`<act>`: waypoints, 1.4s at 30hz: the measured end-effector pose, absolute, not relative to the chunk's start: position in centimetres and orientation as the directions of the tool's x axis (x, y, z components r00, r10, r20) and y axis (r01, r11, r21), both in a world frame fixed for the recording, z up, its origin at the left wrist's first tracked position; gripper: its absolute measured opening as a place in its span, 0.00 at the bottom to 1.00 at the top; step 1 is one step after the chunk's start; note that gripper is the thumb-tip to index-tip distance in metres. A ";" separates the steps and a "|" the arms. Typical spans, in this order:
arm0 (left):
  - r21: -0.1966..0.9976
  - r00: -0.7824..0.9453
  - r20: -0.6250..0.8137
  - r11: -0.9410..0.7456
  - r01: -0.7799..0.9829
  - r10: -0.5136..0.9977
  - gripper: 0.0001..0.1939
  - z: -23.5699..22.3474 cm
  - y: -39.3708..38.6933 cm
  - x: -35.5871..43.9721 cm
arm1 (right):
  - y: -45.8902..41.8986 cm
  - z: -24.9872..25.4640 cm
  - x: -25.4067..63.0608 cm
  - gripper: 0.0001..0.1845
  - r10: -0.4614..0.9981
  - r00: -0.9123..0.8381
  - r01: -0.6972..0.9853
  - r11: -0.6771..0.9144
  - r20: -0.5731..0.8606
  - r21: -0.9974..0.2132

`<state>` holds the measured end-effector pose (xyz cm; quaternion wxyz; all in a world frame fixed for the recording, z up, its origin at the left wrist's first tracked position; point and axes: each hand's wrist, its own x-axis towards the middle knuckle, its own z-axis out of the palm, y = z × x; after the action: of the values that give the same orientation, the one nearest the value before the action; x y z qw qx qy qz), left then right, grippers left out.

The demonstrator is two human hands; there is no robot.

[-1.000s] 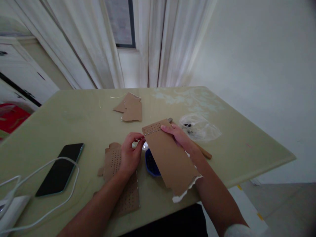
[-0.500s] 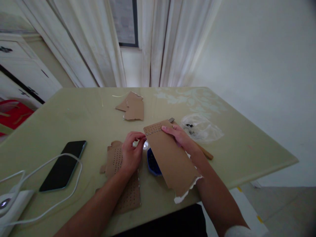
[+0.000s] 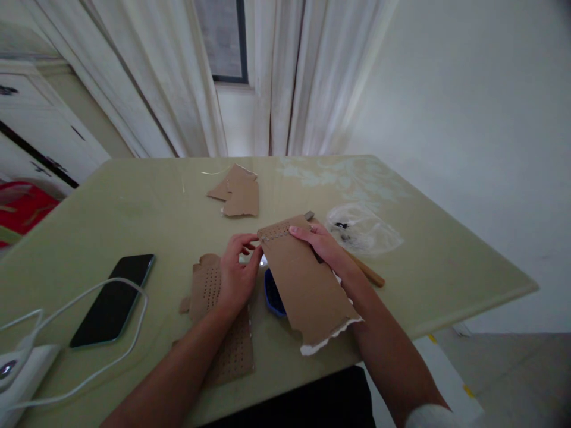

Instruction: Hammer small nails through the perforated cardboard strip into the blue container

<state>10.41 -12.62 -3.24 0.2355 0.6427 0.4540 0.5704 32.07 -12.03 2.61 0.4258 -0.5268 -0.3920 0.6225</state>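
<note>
My right hand [image 3: 322, 246] holds a long strip of brown cardboard [image 3: 306, 281] tilted above the table, with rows of small holes along its far end and a torn white near end. My left hand [image 3: 238, 270] is pinched at the strip's far left corner, fingertips together on something too small to make out. Under the left wrist lies a second brown cardboard piece [image 3: 223, 321] full of punched holes. A small blue dish [image 3: 272, 294] sits half hidden beneath the held strip.
A black phone [image 3: 113, 299] lies at the left with a white cable [image 3: 89, 333] looping round it to a white charger block [image 3: 18, 371]. Torn cardboard scraps [image 3: 236, 191] sit farther back. A clear plastic bag [image 3: 363, 230] and a wooden-handled tool [image 3: 368, 272] lie right of my hands.
The held cardboard strip has shifted slightly left and lower. My left fingers have moved up against its far corner. The view shifted a little.
</note>
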 end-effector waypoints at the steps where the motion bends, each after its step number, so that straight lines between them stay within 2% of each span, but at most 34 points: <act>1: 0.826 -0.070 0.511 -0.467 0.317 0.857 0.10 -3.2 -12.7 10.4 | -11.9 2.4 32.2 0.30 0.946 -0.063 -0.111 -0.322 -0.317 -0.940; 4: 0.805 -0.068 0.536 -0.485 0.342 0.842 0.15 -2.9 -13.0 10.3 | -11.6 1.9 32.6 0.31 0.953 -0.028 -0.089 -0.304 -0.303 -0.948; 9: 0.711 -0.016 0.623 -0.558 0.428 0.782 0.08 -2.6 -12.8 10.0 | -12.0 2.3 32.5 0.27 0.948 -0.082 -0.077 -0.314 -0.308 -0.946; 14: 0.600 0.032 0.711 -0.630 0.493 0.703 0.06 -2.6 -12.3 9.6 | -12.1 2.6 32.1 0.25 0.939 -0.124 -0.081 -0.331 -0.320 -0.940; 20: 0.513 0.134 0.768 -0.726 0.458 0.627 0.04 -2.5 -12.6 9.2 | -12.1 2.4 32.4 0.27 0.941 -0.148 -0.028 -0.311 -0.304 -0.950; 25: 0.502 0.112 0.803 -0.766 0.401 0.585 0.07 -2.0 -13.5 9.4 | -12.0 2.1 32.5 0.26 0.948 -0.132 0.003 -0.291 -0.289 -0.957; 27: 0.497 0.091 0.815 -0.771 0.399 0.572 0.05 -1.7 -13.4 9.2 | -11.9 1.9 32.6 0.27 0.943 -0.129 0.001 -0.308 -0.306 -0.951; 30: 0.619 -0.038 0.706 -0.589 0.520 0.708 0.07 -1.6 -12.0 7.9 | -11.7 1.6 32.8 0.29 0.935 -0.099 -0.045 -0.346 -0.341 -0.937; 33: 0.764 -0.190 0.443 -0.258 0.591 0.876 0.13 -1.9 -9.5 5.3 | -11.4 1.6 32.9 0.29 0.939 -0.052 -0.101 -0.344 -0.341 -0.933; 35: 0.736 -0.205 0.325 -0.111 0.668 0.923 0.13 -2.4 -7.8 3.4 | -11.2 1.7 33.0 0.29 0.941 -0.039 -0.118 -0.338 -0.336 -0.934; 37: 0.636 -0.203 0.265 -0.012 0.772 0.943 0.12 -3.1 -6.7 1.8 | -11.1 1.7 33.0 0.29 0.940 -0.040 -0.130 -0.342 -0.339 -0.931; 40: 0.509 -0.192 0.223 0.054 0.859 0.956 0.11 -4.0 -6.0 0.6 | -11.1 1.7 32.9 0.29 0.939 -0.043 -0.127 -0.344 -0.341 -0.930; 42: 0.487 -0.187 0.204 0.066 0.871 0.961 0.11 -4.4 -5.9 0.5 | -11.1 1.7 32.9 0.30 0.937 -0.037 -0.112 -0.349 -0.347 -0.931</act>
<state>0.51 -5.94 -4.40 0.0864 0.6318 0.7249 0.2604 32.89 -11.13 1.66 0.4277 -0.5463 -0.3778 0.6131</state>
